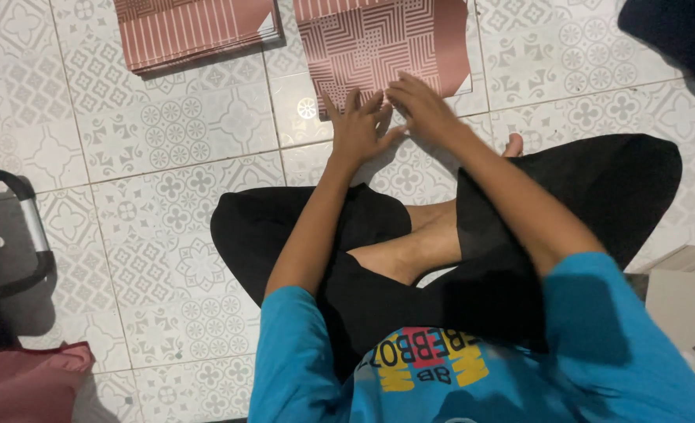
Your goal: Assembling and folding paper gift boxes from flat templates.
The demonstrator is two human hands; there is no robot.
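Note:
I sit cross-legged on a patterned tile floor point(167, 133). A pink sheet of patterned paper point(379, 43) lies flat in front of my knees. My left hand point(357, 125) rests with fingers spread on the sheet's near edge. My right hand point(419, 106) lies beside it, fingers pressing down on the same edge and touching the left hand's fingertips. Neither hand lifts the sheet off the floor.
A stack of pink striped paper point(195, 30) lies at the far left. A dark bag or case with a grey handle point(7, 235) sits at the left edge, a pink cloth point(26, 384) below it. A cardboard piece point(684, 294) is at right, dark fabric point(676, 35) at top right.

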